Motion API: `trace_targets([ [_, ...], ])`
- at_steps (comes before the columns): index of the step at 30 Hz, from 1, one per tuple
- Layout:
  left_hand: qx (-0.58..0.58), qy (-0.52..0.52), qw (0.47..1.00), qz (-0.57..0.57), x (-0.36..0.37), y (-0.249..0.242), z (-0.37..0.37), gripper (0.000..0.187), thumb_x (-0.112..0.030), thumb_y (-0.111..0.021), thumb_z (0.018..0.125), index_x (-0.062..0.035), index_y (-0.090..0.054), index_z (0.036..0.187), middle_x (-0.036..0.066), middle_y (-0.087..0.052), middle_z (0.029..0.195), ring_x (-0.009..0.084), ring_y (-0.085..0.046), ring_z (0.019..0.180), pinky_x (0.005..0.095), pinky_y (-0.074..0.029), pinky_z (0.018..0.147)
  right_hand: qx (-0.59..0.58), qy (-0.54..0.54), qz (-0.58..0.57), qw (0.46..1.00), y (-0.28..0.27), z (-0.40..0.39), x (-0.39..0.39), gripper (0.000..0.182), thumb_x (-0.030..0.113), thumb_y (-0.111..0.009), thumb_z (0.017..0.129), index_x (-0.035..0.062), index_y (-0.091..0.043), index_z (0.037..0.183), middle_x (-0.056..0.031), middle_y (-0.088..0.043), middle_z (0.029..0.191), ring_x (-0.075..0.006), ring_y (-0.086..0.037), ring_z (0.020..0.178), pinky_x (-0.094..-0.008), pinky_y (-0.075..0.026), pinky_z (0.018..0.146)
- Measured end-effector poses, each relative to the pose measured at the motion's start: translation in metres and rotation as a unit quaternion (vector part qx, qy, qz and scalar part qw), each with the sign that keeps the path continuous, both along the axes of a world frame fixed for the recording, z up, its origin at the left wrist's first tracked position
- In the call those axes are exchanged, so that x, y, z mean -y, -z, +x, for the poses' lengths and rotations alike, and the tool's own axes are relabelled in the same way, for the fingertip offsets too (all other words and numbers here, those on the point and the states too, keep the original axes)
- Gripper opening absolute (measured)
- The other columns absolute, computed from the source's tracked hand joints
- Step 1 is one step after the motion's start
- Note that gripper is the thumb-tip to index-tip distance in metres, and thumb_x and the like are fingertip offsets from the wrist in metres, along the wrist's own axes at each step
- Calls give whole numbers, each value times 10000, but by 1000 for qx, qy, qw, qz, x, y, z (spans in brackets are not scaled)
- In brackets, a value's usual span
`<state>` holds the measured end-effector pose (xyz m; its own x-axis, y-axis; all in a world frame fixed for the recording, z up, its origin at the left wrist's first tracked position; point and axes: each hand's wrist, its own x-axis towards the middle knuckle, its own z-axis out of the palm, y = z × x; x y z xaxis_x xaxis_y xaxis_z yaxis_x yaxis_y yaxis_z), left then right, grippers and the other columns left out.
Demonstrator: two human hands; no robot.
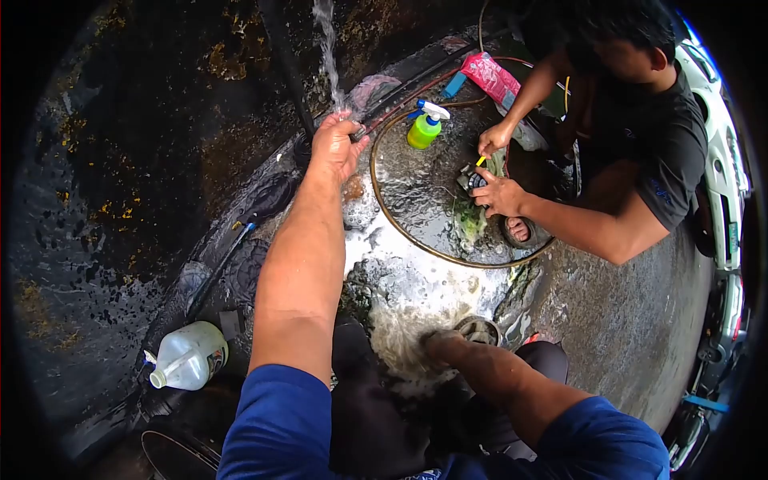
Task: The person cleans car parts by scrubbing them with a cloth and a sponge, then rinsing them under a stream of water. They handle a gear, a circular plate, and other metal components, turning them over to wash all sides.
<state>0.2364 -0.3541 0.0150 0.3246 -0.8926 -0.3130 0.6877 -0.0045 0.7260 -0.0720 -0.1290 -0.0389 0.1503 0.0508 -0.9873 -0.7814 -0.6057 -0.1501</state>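
My left hand (336, 146) is stretched forward, its fingers curled round a small dark piece (358, 133) whose kind I cannot make out. A stream of water (327, 48) runs between this hand and the top edge of the view. Low in the middle, my right hand (442, 349) is smeared by motion amid murky, splashing water (400, 332). Close beside it is a round, ring-like rim (482, 326), partly hidden by the hand. White foam (392, 276) spreads over the wet ground between my two arms.
At right a co-worker (632, 144) works on a small dark part (474, 178) with a yellow-handled tool (481, 161). Near them are a green spray bottle (424, 128), a looped hose (376, 172) and a pink packet (490, 78). A plastic jug (190, 356) lies at lower left; vehicles (720, 160) stand far right.
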Motion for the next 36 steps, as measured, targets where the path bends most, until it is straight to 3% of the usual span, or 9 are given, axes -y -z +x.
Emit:
trace_targets([
  [4, -148, -5, 988, 37, 0, -9, -1, 245, -285, -401, 932, -98, -479, 1070, 186, -585, 989, 288, -633, 754, 296, -466, 529, 7, 18, 7, 1000, 14, -4, -7, 343, 285, -661, 746, 66, -681, 1008, -125, -677, 1011, -269, -640, 964, -404, -514, 782],
  [9, -196, -37, 979, 51, 9, -14, 7, 329, -377, -383, 953, -75, -477, 1040, 178, -591, 957, 251, -628, 730, 248, -434, 480, 28, 130, -19, 991, 70, -15, -12, 376, 336, -594, 803, 47, -658, 1035, -134, -667, 1028, -270, -630, 972, -396, -497, 799],
  [13, -168, -28, 979, 114, 4, -18, 9, 477, -519, -423, 916, -85, -477, 1109, 103, -556, 772, 232, -558, 643, 370, -459, 688, 258, 23, 28, 966, 36, 20, 73, 371, 338, -534, 877, 0, -630, 997, -166, -664, 967, -259, -622, 887, -387, -473, 770],
  [14, -174, -17, 973, 149, 1, -17, 11, 509, -552, -445, 899, -94, -479, 1118, 92, -543, 761, 227, -543, 646, 410, -445, 753, 277, 229, -2, 933, -11, 39, 95, 343, 314, -566, 871, -2, -631, 985, -169, -671, 927, -246, -615, 839, -380, -471, 759],
  [17, -111, -27, 975, 189, -14, -11, 19, 498, -602, -470, 862, -128, -503, 1012, 70, -532, 771, 227, -529, 670, 431, -381, 808, 273, 460, -87, 841, 1, 83, 162, 274, 136, -659, 749, -3, -631, 984, -138, -661, 823, -199, -603, 744, -348, -475, 686],
  [21, -24, -39, 967, 249, -38, 8, 27, 408, -563, -542, 831, -194, -535, 1004, 47, -535, 779, 217, -516, 687, 411, -353, 796, 381, 582, -146, 703, -3, 170, 236, 236, 148, -586, 842, -6, -587, 1020, -117, -638, 835, -207, -580, 695, -368, -486, 609],
  [26, -103, -115, 955, 254, -65, 27, 41, 496, -438, -569, 840, -104, -481, 1196, 144, -489, 1092, 339, -422, 1064, 556, -241, 1042, 350, 808, 50, 472, -48, 245, 270, 221, 303, -498, 959, 85, -527, 987, -44, -492, 768, -171, -474, 608, -553, -505, 593],
  [31, -166, -122, 965, 159, -75, 23, 46, 451, -390, -592, 837, -38, -492, 1100, 149, -493, 1089, 328, -442, 1027, 516, -304, 1002, 373, 759, 89, 526, -87, 268, 267, 233, 276, -353, 1004, 97, -460, 1108, -87, -531, 841, -194, -511, 659, -574, -507, 644],
  [36, -228, -171, 956, 69, -66, 23, 52, 336, -309, -599, 828, -52, -502, 1022, 128, -537, 1023, 285, -515, 939, 446, -391, 942, 382, 774, 150, 482, -72, 275, 269, 233, 171, -308, 991, 25, -434, 1123, -130, -553, 846, -244, -574, 694, -513, -540, 662],
])
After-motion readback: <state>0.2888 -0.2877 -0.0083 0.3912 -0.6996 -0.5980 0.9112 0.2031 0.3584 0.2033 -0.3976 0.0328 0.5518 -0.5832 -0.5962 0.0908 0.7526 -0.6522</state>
